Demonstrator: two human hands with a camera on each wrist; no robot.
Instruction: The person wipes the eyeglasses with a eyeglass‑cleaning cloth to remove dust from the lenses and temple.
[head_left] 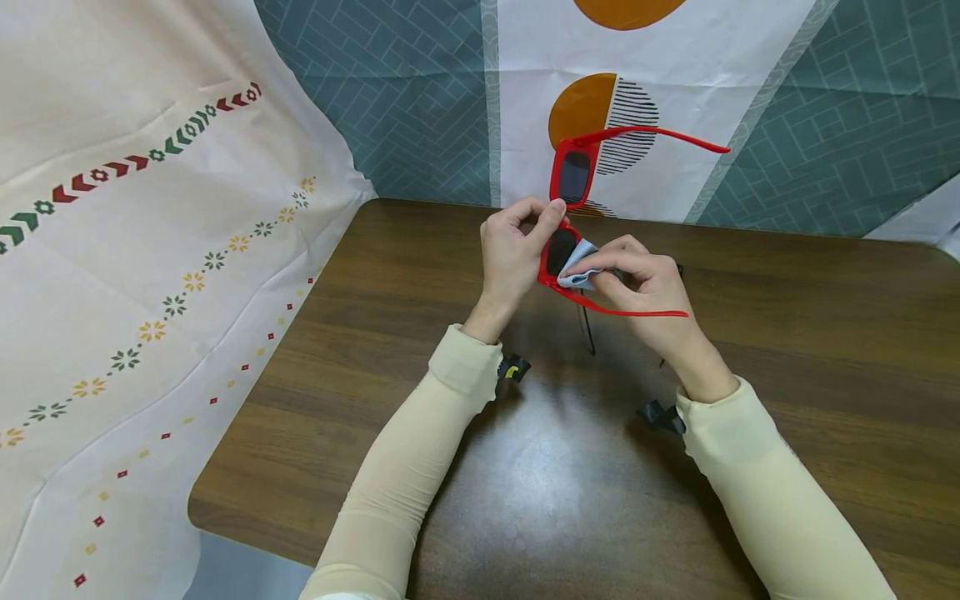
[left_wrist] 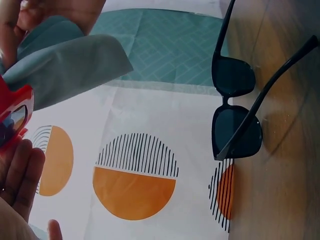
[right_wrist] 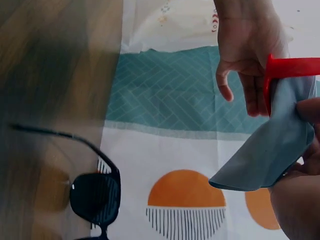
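My left hand (head_left: 513,250) pinches a pair of red-framed sunglasses (head_left: 574,177) near the bridge. Both red temple arms are unfolded and point right. Between the fingers and thumb of my right hand (head_left: 652,287) is a folded grey-blue cleaning cloth (head_left: 579,268), held against the nearer dark lens. In the left wrist view the cloth (left_wrist: 75,75) hangs in a broad flap beside the red frame (left_wrist: 25,97). The right wrist view shows the cloth (right_wrist: 265,145) draped below a red temple arm (right_wrist: 295,67).
Black sunglasses (left_wrist: 235,105) stand on the wooden table (head_left: 375,333) with arms unfolded, mostly hidden behind my right hand in the head view. A patterned cloth backdrop (head_left: 405,108) hangs behind the table. A white embroidered cloth (head_left: 187,208) covers the left side.
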